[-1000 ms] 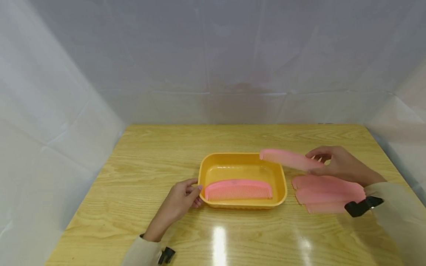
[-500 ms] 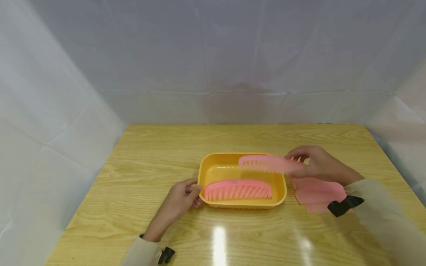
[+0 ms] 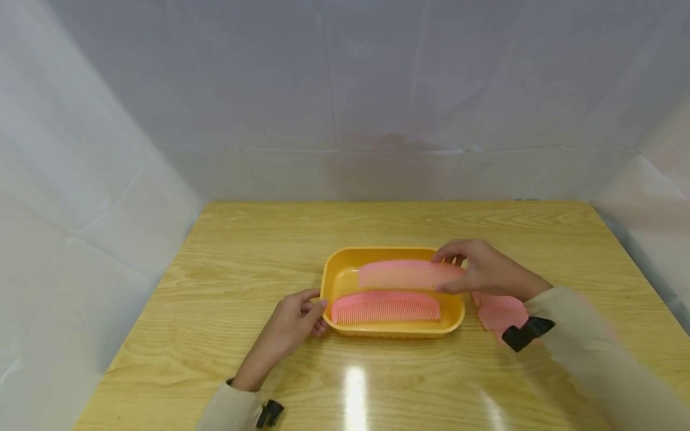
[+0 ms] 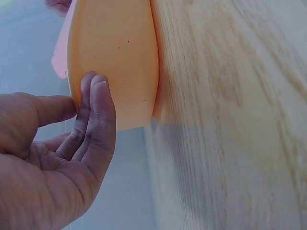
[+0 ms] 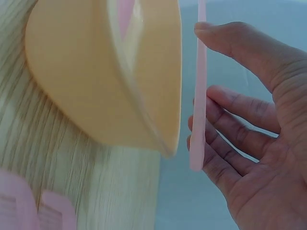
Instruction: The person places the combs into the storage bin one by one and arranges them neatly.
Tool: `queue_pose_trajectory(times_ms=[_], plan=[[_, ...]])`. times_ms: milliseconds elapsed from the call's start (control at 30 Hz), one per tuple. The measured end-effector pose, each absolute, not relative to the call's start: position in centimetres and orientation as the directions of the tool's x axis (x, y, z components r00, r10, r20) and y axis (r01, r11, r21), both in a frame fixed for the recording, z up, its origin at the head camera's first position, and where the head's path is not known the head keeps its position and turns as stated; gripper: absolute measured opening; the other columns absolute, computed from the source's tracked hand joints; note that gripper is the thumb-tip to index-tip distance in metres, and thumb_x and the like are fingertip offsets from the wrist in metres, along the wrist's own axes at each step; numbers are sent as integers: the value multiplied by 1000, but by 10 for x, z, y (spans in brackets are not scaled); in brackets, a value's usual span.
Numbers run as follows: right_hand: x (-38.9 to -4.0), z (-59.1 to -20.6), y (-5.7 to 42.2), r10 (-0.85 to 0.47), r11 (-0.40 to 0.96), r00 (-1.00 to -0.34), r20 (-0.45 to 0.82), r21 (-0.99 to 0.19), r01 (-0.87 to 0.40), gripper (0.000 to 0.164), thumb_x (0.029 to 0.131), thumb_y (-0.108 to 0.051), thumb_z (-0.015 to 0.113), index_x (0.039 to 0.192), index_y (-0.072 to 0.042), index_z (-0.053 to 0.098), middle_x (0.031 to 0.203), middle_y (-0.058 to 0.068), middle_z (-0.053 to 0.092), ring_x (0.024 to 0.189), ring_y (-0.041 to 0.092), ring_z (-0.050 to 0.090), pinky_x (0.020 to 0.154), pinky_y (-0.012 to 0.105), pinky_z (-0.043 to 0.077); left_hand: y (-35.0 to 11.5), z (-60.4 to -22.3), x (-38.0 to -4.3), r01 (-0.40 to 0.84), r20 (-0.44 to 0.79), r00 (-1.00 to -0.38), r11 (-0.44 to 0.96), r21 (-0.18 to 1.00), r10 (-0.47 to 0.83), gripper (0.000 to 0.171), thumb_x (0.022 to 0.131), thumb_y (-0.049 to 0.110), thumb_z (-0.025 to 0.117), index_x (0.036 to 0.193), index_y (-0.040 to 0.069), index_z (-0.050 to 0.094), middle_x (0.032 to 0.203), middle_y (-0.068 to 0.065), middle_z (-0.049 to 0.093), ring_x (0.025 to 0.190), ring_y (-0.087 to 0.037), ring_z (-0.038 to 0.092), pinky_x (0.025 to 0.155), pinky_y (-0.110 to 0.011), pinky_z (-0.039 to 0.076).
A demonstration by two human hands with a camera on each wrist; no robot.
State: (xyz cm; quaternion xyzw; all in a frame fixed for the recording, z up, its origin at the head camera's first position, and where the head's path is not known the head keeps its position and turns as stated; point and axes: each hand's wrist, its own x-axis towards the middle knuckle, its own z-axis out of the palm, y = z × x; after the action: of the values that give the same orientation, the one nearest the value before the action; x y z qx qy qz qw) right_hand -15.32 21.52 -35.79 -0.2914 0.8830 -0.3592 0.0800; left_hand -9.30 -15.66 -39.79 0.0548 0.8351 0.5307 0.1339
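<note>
A pink comb (image 3: pixel 399 274) is in my right hand (image 3: pixel 485 269), pinched at its right end between thumb and fingers. It hovers over the back half of a yellow plastic basin (image 3: pixel 455 317), teeth toward me. The right wrist view has this comb edge-on, above the basin's rim. A second pink comb (image 3: pixel 385 308) lies inside along the basin's near side. My left hand (image 3: pixel 288 326) grips the basin's left end, thumb at the rim and fingers against the outer wall (image 4: pixel 129 52).
More pink combs (image 3: pixel 501 311) lie overlapped on the wooden table (image 3: pixel 242 251) right of the basin, partly hidden by my right wrist and sleeve. Pale sheeting (image 3: pixel 345 108) stands behind the table and along both sides.
My right hand has carried its comb leftward and slightly toward me, from beyond the basin's right rim to over its interior. The left hand and the basin have stayed put.
</note>
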Motion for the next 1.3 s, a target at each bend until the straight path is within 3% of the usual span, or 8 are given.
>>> queue_pose_trajectory(times_ms=[767,1300], plan=[[-151,-383,167,-631,596,-773,-67,-680,-428,49,79,-26,88,117,-1,69,112,8,66,99,24,59,86,40,55,-156,-397,-93,-56,-171,-960,447,893,221,43,105,10,56,143,-11,49,81,-6,70,72,-23,69,64,-37,62],[-147,-397,154,-635,649,-772,-40,-569,-505,52,77,-31,91,114,-1,72,108,5,69,97,20,62,84,36,56,-155,-397,-93,-64,-176,-961,444,894,214,43,105,9,56,142,-11,49,82,-7,69,71,-22,69,63,-36,62]])
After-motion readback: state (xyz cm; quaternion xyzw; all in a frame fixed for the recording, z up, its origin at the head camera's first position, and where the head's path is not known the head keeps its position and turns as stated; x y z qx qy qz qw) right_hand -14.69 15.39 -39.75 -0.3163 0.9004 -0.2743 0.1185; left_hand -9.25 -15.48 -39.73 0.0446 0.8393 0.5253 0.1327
